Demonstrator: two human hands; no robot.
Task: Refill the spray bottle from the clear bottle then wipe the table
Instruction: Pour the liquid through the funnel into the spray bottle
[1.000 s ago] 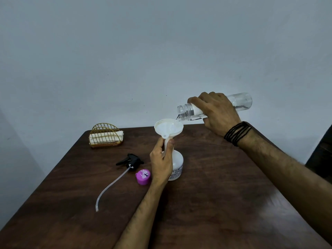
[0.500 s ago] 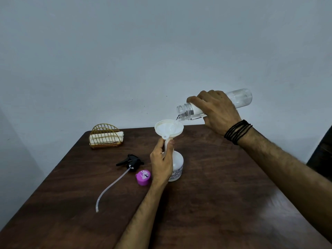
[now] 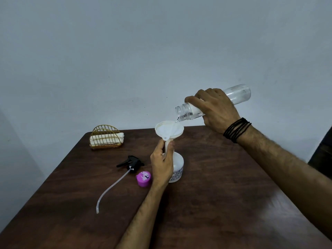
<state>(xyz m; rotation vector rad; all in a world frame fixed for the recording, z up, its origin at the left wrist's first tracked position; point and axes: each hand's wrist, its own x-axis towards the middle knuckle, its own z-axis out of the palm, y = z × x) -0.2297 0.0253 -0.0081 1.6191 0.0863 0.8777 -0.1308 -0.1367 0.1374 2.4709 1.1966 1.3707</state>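
Pouring is under way and the tilt has steepened: over the last second the right hand has lifted the base of the clear bottle a little higher, so its open mouth now dips lower towards the rim of the white funnel, with a thin thread of liquid running from the lip into the bowl. That hand is wrapped firmly round the middle of the bottle. Little liquid shows inside the clear bottle, only a shallow pool lying near its neck, which I judge is why the angle is being raised; the refill looks close to its end. The left hand has not shifted: it is clasped round the funnel stem where it enters the neck of the spray bottle, which stands upright on the table. The black trigger head with its dip tube and the purple cap lie just to the left, untouched, and the cloth in the gold wire holder waits at the far corner, so recapping and wiping are not yet begun
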